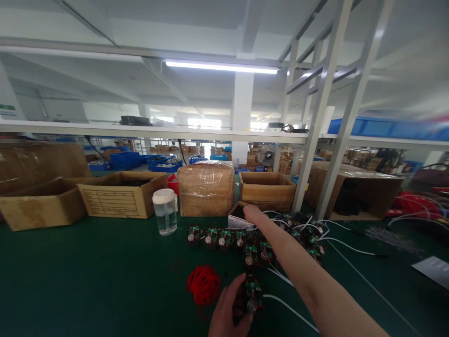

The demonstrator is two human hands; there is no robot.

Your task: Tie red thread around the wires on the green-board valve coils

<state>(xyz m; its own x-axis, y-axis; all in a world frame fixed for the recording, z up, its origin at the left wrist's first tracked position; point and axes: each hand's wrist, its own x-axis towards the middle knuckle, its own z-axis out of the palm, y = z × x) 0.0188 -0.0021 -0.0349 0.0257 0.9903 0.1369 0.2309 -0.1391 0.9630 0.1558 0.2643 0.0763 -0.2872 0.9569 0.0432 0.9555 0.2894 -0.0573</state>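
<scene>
My left hand (228, 309) sits low near the table's front edge, its fingers wrapped round a small green circuit board (253, 295) with a white wire trailing off to the right. My right arm stretches forward, and my right hand (251, 213) reaches into a small open white box (235, 216); its fingers are hidden inside. A row of similar green circuit boards (217, 236) lies on the green table (87, 281) between the two hands. A ball of red cord (204, 283) rests just left of my left hand.
A clear jar with a white lid (165, 210) stands left of the boards. Cardboard boxes (121, 193) and a wrapped parcel (206, 187) line the back. More boards with white wires (308, 234) lie right. A metal rack upright (317, 140) rises behind them.
</scene>
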